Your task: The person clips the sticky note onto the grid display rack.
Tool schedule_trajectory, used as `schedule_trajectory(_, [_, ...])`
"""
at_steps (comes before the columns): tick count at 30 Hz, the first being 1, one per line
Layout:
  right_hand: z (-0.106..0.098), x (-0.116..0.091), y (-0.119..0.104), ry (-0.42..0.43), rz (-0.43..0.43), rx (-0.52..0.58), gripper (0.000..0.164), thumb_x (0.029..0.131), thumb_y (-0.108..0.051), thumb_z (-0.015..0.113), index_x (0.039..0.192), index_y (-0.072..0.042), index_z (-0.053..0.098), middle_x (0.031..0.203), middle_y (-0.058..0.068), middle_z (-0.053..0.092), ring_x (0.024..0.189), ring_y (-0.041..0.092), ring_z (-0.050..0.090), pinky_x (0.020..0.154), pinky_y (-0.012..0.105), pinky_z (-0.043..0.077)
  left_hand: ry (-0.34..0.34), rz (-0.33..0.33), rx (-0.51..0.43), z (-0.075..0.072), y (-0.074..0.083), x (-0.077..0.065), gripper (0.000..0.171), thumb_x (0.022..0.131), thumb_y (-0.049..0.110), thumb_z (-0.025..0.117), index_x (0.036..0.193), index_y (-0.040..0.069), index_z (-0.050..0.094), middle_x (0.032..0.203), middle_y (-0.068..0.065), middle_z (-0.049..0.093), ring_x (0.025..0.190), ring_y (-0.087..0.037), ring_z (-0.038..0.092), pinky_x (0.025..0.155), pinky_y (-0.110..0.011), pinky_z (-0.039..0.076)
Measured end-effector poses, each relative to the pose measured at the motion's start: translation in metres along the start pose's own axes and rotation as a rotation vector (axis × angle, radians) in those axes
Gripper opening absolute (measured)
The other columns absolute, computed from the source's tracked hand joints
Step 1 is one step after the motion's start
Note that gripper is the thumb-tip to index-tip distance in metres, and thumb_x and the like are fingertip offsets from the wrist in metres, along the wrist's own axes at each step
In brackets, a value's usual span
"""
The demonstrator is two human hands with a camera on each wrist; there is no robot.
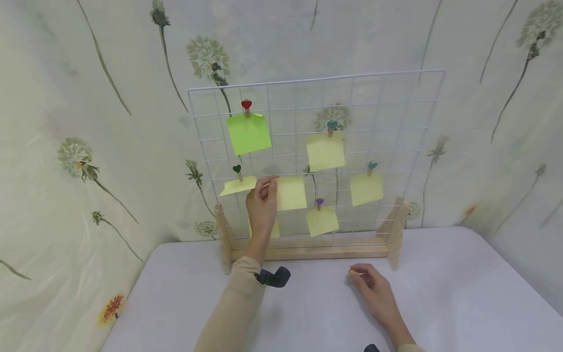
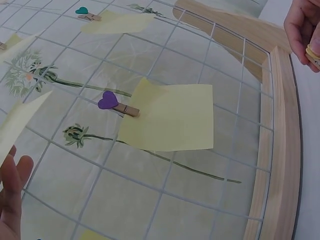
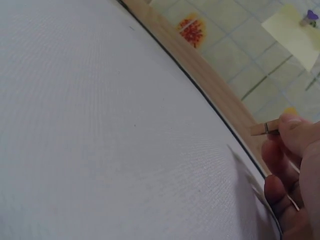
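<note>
My left hand (image 1: 263, 208) pinches a pale yellow sticky note (image 1: 292, 193) by its upper left corner, up at the white wire grid (image 1: 295, 142). In the left wrist view that note (image 2: 19, 120) shows at the left edge beside my fingertips (image 2: 24, 167). Low over the table, in front of the grid, my right hand (image 1: 376, 296) pinches a small wooden clothespin (image 3: 265, 128) between thumb and finger. A bit of yellow shows at the clothespin's held end, mostly hidden by the thumb.
Heart-topped clothespins hold a green note (image 1: 249, 134) and several yellow notes, among them one under a purple heart (image 1: 323, 221). Another yellow note (image 1: 275, 229) is partly behind my left wrist. A wooden stand (image 1: 308, 253) carries the grid on the white table (image 1: 308, 313).
</note>
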State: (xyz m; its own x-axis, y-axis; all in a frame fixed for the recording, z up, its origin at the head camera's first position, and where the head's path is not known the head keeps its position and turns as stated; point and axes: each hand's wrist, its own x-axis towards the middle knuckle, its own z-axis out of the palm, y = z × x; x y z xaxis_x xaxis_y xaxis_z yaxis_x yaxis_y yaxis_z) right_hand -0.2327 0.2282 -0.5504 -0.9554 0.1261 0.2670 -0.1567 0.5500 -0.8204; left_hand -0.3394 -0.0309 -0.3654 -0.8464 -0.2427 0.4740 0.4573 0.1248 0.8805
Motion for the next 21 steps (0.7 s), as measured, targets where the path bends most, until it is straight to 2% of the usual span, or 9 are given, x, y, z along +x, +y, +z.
schedule_trajectory(1, [-0.0001, -0.0003, -0.0001, 0.002, 0.0, 0.009, 0.023, 0.092, -0.033, 0.06, 0.109, -0.019, 0.062, 0.1, -0.004, 0.069, 0.08, 0.0, 0.062, 0.073, 0.019, 0.049, 0.003, 0.005, 0.009, 0.0002, -0.0003, 0.0004, 0.018, 0.095, 0.027, 0.056, 0.102, 0.017, 0.07, 0.061, -0.001, 0.065, 0.044, -0.002, 0.037, 0.041, -0.019, 0.028])
schedule_trajectory(5, [-0.0008, -0.0007, -0.0006, 0.004, 0.005, 0.025, 0.023, 0.092, -0.032, 0.061, 0.109, -0.018, 0.062, 0.098, -0.001, 0.069, 0.075, 0.002, 0.063, 0.071, 0.017, 0.048, -0.006, 0.026, 0.027, 0.0, -0.0017, 0.0007, 0.019, 0.096, 0.027, 0.055, 0.102, 0.018, 0.069, 0.045, 0.009, 0.045, 0.038, -0.002, 0.024, 0.038, -0.019, 0.02])
schedule_trajectory(8, [-0.0015, -0.0002, -0.001, 0.018, 0.015, 0.04, 0.024, 0.092, -0.032, 0.06, 0.111, -0.017, 0.061, 0.099, -0.001, 0.069, 0.076, 0.001, 0.062, 0.07, 0.017, 0.048, -0.005, 0.045, 0.031, -0.0004, -0.0025, 0.0007, 0.019, 0.096, 0.027, 0.054, 0.103, 0.018, 0.069, 0.043, 0.006, 0.041, 0.038, -0.003, 0.023, 0.038, -0.019, 0.019])
schedule_trajectory(15, [-0.0037, 0.001, -0.0029, 0.048, 0.01, 0.117, 0.024, 0.092, -0.027, 0.061, 0.111, -0.014, 0.061, 0.102, 0.002, 0.067, 0.078, 0.004, 0.063, 0.069, 0.017, 0.05, 0.005, 0.052, 0.059, -0.0004, -0.0023, 0.0011, 0.02, 0.096, 0.029, 0.054, 0.103, 0.019, 0.069, 0.062, -0.011, 0.066, 0.044, -0.004, 0.036, 0.048, -0.02, 0.035])
schedule_trajectory(18, [-0.0052, 0.0008, -0.0045, 0.057, 0.015, 0.156, 0.024, 0.092, -0.024, 0.061, 0.112, -0.011, 0.061, 0.105, 0.004, 0.065, 0.079, 0.005, 0.063, 0.068, 0.017, 0.051, -0.004, 0.045, 0.058, 0.0002, -0.0016, 0.0005, 0.02, 0.097, 0.029, 0.053, 0.104, 0.018, 0.069, 0.06, -0.013, 0.064, 0.043, -0.005, 0.033, 0.045, -0.02, 0.032])
schedule_trajectory(21, [-0.007, 0.0008, -0.0073, 0.071, 0.024, 0.19, 0.024, 0.092, -0.022, 0.061, 0.113, -0.011, 0.061, 0.106, 0.005, 0.064, 0.08, 0.004, 0.063, 0.068, 0.017, 0.052, -0.001, 0.043, 0.062, 0.0017, -0.0013, 0.0004, 0.02, 0.097, 0.028, 0.053, 0.104, 0.018, 0.069, 0.054, -0.007, 0.059, 0.041, -0.005, 0.031, 0.041, -0.02, 0.026])
